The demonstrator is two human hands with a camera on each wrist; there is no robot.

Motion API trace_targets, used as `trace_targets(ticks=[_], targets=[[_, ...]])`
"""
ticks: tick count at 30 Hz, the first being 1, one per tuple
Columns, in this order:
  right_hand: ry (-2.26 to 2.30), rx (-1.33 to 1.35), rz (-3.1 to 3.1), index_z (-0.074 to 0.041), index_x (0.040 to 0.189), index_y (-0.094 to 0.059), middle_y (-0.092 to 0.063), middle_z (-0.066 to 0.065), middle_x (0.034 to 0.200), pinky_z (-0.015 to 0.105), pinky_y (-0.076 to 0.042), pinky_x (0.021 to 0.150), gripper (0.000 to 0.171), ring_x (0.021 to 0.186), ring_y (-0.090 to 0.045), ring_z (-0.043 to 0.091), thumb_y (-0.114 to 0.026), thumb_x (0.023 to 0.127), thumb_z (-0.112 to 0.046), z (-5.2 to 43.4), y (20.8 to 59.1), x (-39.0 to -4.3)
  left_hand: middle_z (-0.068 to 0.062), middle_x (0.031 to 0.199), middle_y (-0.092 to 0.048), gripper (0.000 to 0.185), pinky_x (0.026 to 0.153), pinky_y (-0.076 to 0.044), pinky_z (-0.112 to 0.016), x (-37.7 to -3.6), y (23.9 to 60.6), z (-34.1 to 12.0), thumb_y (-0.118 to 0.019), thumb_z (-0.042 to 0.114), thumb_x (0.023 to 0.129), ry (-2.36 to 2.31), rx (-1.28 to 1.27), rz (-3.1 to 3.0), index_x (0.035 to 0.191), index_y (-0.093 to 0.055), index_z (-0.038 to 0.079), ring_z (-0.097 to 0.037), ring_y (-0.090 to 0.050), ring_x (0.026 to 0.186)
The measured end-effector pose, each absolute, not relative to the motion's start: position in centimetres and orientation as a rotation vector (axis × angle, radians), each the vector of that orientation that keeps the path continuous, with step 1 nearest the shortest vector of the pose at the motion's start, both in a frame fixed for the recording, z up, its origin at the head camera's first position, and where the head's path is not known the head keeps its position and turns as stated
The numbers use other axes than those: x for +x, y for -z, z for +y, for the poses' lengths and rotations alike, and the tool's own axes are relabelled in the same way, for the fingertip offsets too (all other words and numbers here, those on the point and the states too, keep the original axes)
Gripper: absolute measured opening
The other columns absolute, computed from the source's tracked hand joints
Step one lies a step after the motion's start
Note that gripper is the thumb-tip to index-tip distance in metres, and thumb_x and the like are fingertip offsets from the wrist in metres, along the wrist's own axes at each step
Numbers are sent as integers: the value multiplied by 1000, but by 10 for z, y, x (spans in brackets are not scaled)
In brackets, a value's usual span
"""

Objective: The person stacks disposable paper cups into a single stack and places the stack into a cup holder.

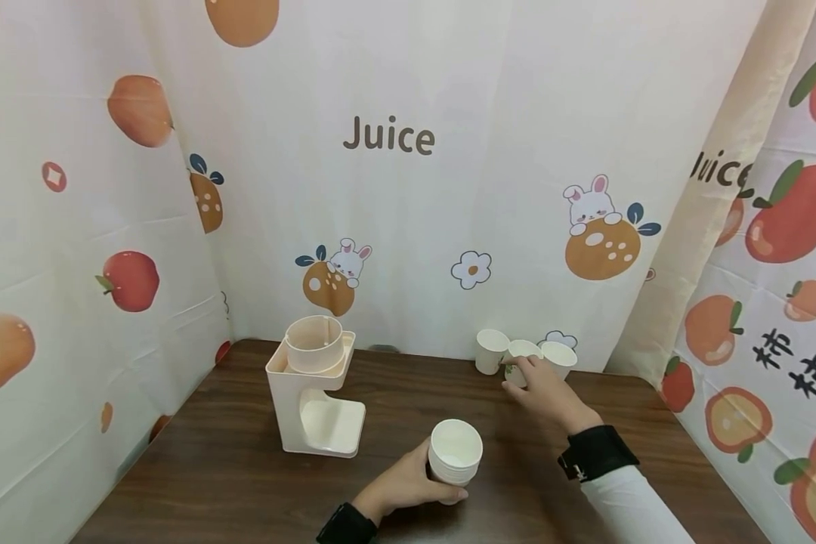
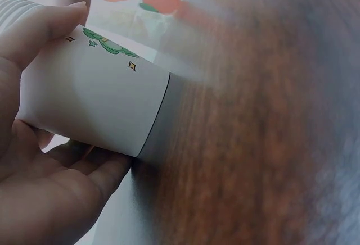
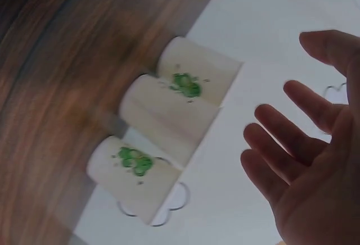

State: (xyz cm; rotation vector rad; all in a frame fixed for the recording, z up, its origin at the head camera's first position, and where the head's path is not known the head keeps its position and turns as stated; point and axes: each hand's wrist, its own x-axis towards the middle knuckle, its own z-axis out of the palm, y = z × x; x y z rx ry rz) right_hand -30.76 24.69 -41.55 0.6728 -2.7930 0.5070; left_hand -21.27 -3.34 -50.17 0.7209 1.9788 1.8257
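Note:
My left hand (image 1: 408, 480) grips a stack of nested white paper cups (image 1: 455, 446) near the front of the table. In the left wrist view, the thumb and fingers wrap the lowest cup (image 2: 95, 93), which has a green print and its base at the tabletop. Three separate paper cups stand in a row at the back right: a left one (image 1: 492, 350), a middle one (image 1: 520, 349) and a right one (image 1: 559, 357). Fingers spread and holding nothing, my right hand (image 1: 547, 389) is by the middle cup and partly covers it. The right wrist view shows that hand (image 3: 309, 160) apart from the cups.
A cream-coloured stand (image 1: 285, 408) with a round open holder (image 1: 315, 344) on top and a flat base tray is on the left of the brown wooden table (image 1: 217, 468). Behind the table hangs a fruit-printed curtain (image 1: 408, 204), close to the cup row; more curtain hangs at both sides.

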Motion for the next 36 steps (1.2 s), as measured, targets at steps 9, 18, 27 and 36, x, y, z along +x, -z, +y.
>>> trace_targets(ticks=[9,18,27,36], targets=[[-442,525,-2769,10,130,-56,-59,32,114,58,-49,83,47,105,-56,49,-67,94,-19,257,420,-336,7,130,-56,82,105,-33,-48,-212,501,-34,-85,16,80,-1823,705,1993,148,-40,23,-14,-52,120],[-391,430,-2929,11,136,-50,-52,37,128,65,-43,93,59,119,-48,55,-67,94,-28,264,411,-370,8,129,-57,81,105,-33,-48,-213,500,-34,-86,20,80,-1798,668,2015,147,-40,24,-14,-53,119],[-431,325,-3076,12,138,-47,-49,39,130,64,-46,91,68,116,-51,54,-69,92,-33,269,406,-380,7,130,-57,80,105,-32,-48,-212,502,-34,-85,17,80,-1812,690,1987,147,-41,24,-14,-53,120],[-437,357,-3130,8,140,-48,-51,36,131,62,-47,91,70,117,-51,50,-73,87,-31,271,413,-397,7,128,-58,79,105,-33,-45,-211,502,-33,-85,16,80,-1828,684,1978,146,-42,24,-14,-54,119]])
